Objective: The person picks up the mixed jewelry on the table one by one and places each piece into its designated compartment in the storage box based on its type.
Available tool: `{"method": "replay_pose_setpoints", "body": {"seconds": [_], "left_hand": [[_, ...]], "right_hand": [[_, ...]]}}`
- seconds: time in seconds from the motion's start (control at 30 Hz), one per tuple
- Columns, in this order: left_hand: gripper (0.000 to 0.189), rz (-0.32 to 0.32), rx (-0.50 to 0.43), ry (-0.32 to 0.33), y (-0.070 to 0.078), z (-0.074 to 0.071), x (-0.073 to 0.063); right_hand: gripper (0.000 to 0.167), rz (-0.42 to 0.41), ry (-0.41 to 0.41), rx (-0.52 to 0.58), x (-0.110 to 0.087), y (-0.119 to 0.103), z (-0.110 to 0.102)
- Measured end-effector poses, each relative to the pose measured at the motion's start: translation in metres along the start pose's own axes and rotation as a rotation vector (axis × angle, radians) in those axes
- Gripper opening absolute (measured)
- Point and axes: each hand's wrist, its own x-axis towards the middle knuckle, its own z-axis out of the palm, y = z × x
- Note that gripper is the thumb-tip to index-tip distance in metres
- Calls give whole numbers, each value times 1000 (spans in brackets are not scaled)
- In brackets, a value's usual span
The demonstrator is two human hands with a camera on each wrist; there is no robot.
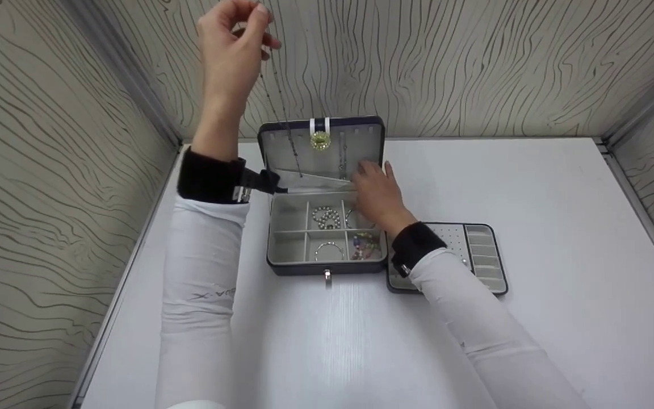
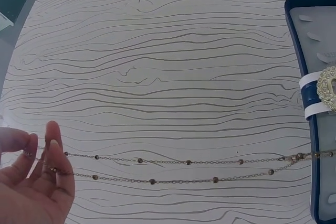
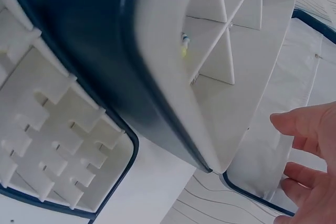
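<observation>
Raised high before the back wall, my left hand (image 1: 233, 42) pinches a thin beaded chain necklace (image 2: 189, 162) between thumb and fingertips. Its two strands hang down and join, and the lower end (image 1: 297, 162) dangles in front of the jewelry box's raised lid (image 1: 315, 162). My right hand (image 1: 377, 190) is at the right side of the lid's fabric pocket (image 1: 321, 182). That pocket's top edge slants forward, away from the lid, toward this hand. In the right wrist view, thumb and fingers (image 3: 294, 121) are spread apart at the pocket; whether they grip its edge is unclear.
The jewelry box's lower compartments (image 1: 290, 247) hold a beaded bracelet (image 1: 326, 217), a ring-shaped bracelet (image 1: 328, 250) and colorful jewelry (image 1: 364, 245). A round gold ornament (image 1: 320, 140) sits on the lid strap. A removable tray (image 1: 483, 255) lies to the right, partly under my forearm.
</observation>
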Motion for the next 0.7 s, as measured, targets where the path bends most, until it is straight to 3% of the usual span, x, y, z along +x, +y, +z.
{"method": "replay_pose_setpoints", "body": {"seconds": [0.4,0.57,0.7], "left_hand": [[22,54,37,-6,2,7,10],[22,83,-15,-18,0,8,14],[19,55,14,-41,-9,10,11]], "right_hand": [[34,-8,-17,-22,-2,1,-3],[36,-9,-47,-30,-2,-1,-6],[36,-1,-63,-2,-2,-2,-7]]}}
